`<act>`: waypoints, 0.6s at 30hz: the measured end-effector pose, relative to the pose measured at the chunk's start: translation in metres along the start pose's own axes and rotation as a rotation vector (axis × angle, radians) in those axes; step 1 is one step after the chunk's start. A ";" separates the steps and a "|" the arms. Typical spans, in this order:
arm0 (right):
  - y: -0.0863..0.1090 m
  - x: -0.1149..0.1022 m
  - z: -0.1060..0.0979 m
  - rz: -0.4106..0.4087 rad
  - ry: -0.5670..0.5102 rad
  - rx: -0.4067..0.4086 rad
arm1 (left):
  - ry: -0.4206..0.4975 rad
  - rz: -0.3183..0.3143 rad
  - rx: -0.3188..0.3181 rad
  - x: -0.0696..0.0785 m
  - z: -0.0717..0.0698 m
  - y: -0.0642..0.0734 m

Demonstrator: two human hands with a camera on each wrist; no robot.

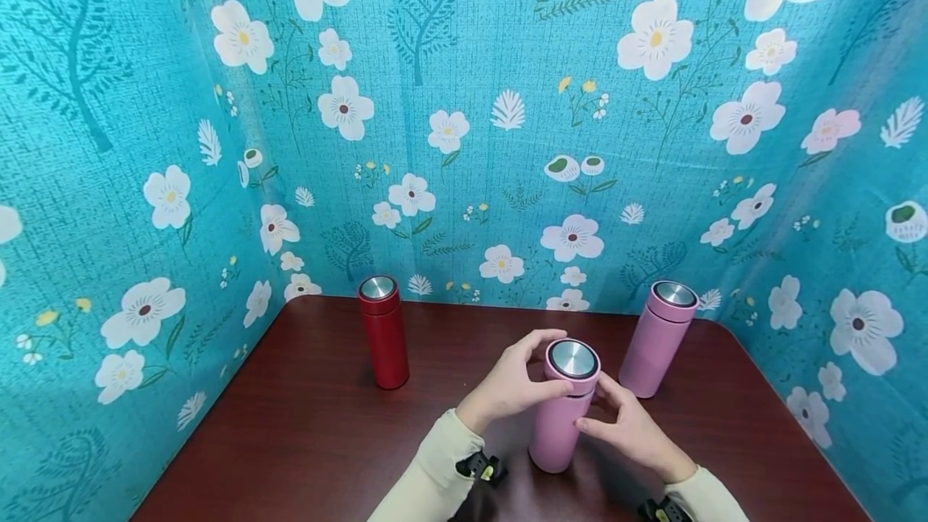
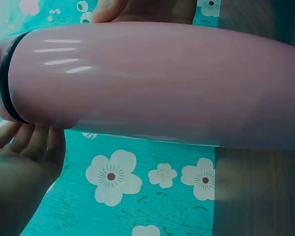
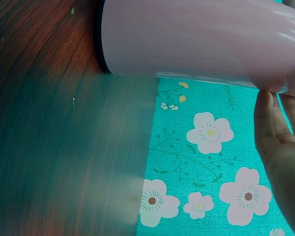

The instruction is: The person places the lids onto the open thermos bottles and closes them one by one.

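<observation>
A pink thermos bottle [image 1: 558, 433] with a silver-topped lid [image 1: 573, 359] stands upright on the table, between both hands. The left hand [image 1: 511, 381] grips its lid from the left, thumb across the front and fingers behind. From the right, the right hand [image 1: 634, 429] holds the body just below the lid, thumb in front. The left wrist view shows the bottle's pink side [image 2: 152, 83] and the dark ring under the lid. In the right wrist view, the right hand's fingers [image 3: 280, 118] touch the bottle near its upper end; its dark base rim is at the left.
A second pink thermos [image 1: 656, 341] stands behind at the right, close to the right hand. A red thermos [image 1: 384, 337] stands at the back left of the dark wooden table [image 1: 304, 425]. Blue floral cloth [image 1: 464, 184] hangs around the back and sides.
</observation>
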State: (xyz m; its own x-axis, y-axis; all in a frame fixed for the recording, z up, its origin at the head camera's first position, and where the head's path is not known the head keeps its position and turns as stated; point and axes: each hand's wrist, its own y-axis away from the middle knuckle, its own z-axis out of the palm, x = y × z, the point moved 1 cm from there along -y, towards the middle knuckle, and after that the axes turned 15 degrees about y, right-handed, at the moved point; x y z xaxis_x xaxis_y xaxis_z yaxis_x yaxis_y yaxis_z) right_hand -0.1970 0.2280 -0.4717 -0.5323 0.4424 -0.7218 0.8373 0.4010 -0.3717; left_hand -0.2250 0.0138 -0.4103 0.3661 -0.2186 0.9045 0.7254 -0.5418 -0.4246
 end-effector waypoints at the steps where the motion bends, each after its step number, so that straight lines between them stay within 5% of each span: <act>1: 0.000 0.000 0.000 -0.001 0.000 -0.001 | 0.008 0.002 -0.011 0.000 0.000 0.000; 5: 0.000 -0.001 0.000 -0.007 0.005 0.006 | -0.061 0.040 -0.037 0.001 -0.001 0.000; 10: 0.000 -0.001 0.000 -0.022 0.020 0.017 | -0.197 0.073 0.017 0.009 0.003 0.000; 18: 0.000 -0.001 0.000 -0.032 0.008 0.017 | -0.215 0.079 0.029 0.003 0.001 -0.001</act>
State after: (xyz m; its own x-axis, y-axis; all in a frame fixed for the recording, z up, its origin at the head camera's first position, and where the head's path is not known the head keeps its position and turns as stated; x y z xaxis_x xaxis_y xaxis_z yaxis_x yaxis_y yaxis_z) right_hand -0.1962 0.2274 -0.4714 -0.5596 0.4357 -0.7050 0.8218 0.4017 -0.4040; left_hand -0.2245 0.0148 -0.4073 0.5360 -0.0796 0.8404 0.7048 -0.5057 -0.4975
